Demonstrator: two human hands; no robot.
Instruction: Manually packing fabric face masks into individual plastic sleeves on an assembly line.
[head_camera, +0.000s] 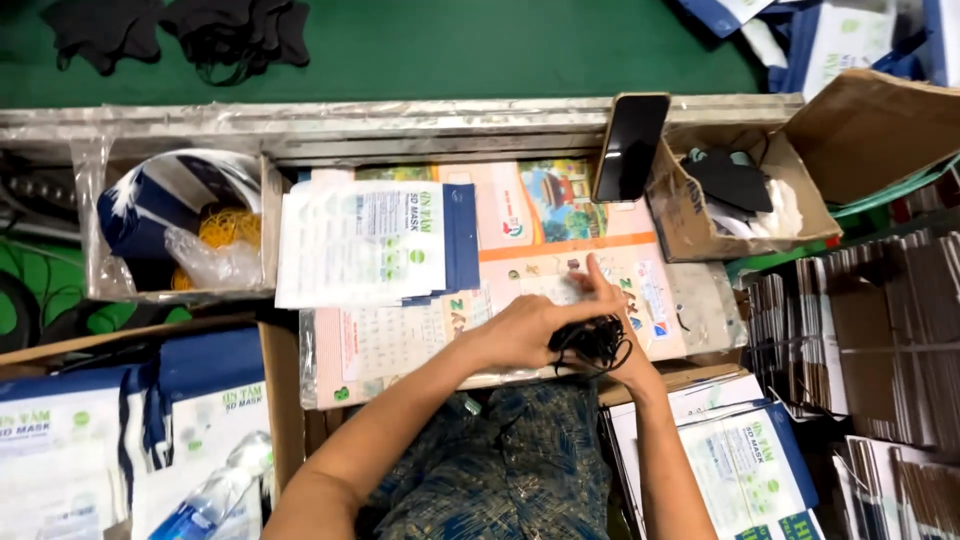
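Note:
Both my hands meet over the front of a small work board (400, 340) covered with a printed sheet. My left hand (520, 330) reaches in from the lower left and closes over a bunch of black face masks (592, 342). My right hand (612, 310) comes up from below and grips the same bunch, its fingers stretched toward the sheet. The masks' ear loops hang out between the two hands. A stack of white and blue flat packets (375, 245) lies on the board to the left of my hands.
A black phone (630, 145) leans upright at the back. An open cardboard box (740, 195) with black masks stands right of it. A clear bin (170, 225) holds yellow rubber bands. More packets (745, 465) lie at lower right, a water bottle (215, 495) at lower left.

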